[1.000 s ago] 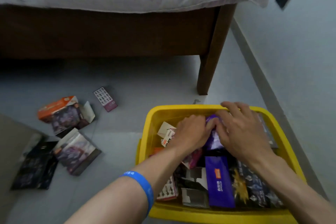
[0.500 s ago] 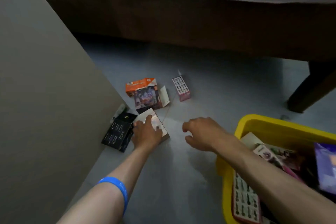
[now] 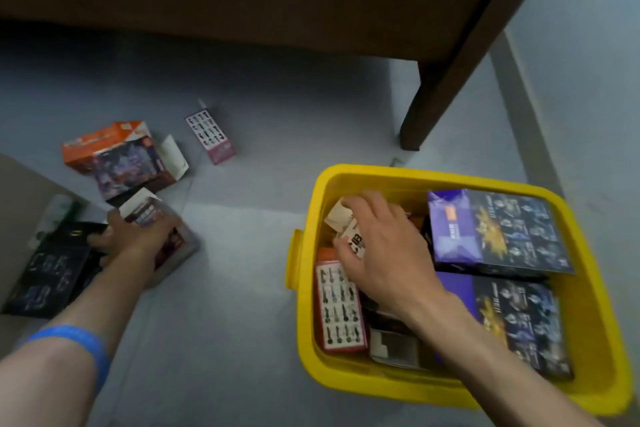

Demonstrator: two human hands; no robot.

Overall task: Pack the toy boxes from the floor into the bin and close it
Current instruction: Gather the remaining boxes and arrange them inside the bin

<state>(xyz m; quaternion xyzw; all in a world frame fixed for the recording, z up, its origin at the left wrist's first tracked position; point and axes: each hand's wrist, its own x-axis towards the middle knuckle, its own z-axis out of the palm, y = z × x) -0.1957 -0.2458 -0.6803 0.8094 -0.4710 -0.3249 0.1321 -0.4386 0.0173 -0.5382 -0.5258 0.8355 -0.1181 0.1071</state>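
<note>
Yellow plastic bin (image 3: 588, 305), lid off, on the grey floor (image 3: 225, 340), packed with glossy cardboard boxes. Right hand (image 3: 377, 253) inside it, fingers curled over a small white box (image 3: 353, 239). Left hand (image 3: 135, 239) grips a red-and-white toy box (image 3: 162, 218) on the floor.

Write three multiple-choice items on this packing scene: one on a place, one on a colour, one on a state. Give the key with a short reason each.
1. Where is the right hand?
A. inside the bin
B. on the floor
C. on the bed frame

2. What colour is the bin?
A. blue
B. yellow
C. grey

3. What is the left hand doing?
A. hanging empty
B. gripping a box on the floor
C. holding a lid

Key:
1 A, it rests on boxes within the yellow walls.
2 B, rim and walls are yellow.
3 B, fingers wrap a toy box lying on the floor.
</note>
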